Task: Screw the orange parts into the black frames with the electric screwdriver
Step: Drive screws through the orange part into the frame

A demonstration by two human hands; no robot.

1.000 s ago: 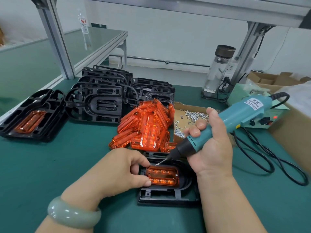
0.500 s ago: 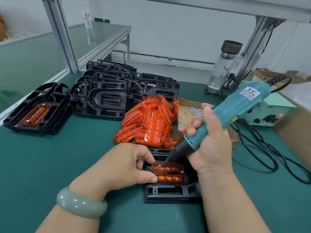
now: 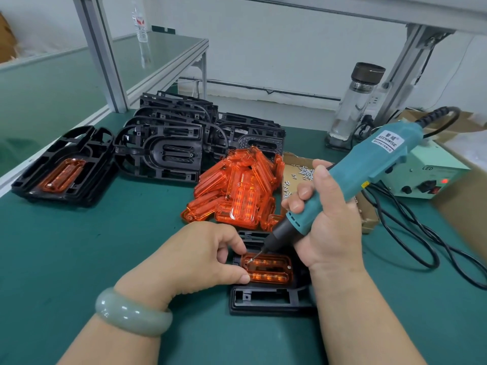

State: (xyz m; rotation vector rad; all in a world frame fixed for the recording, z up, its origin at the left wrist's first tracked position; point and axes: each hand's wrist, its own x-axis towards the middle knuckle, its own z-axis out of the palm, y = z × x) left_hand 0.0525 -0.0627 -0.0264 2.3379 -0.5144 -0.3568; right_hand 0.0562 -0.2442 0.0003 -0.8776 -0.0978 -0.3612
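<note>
left-end screw (image 3: pixel 249 260) likely being driven: electric screwdriver (image 3: pixel 342 191) gripped by right hand (image 3: pixel 329 233), orange part (image 3: pixel 268 271) pinched into black frame (image 3: pixel 263 299) by left hand (image 3: pixel 200 256). next: steady downward pressure required.

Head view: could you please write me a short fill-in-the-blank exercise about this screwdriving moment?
The right hand grips the electric screwdriver, its bit angled ____ onto the orange part.
The left hand steadies that part, seated in a ____ frame.
Spare screws lie in an open ____ box beyond the hands.
Missing words: down; black; cardboard.
</note>
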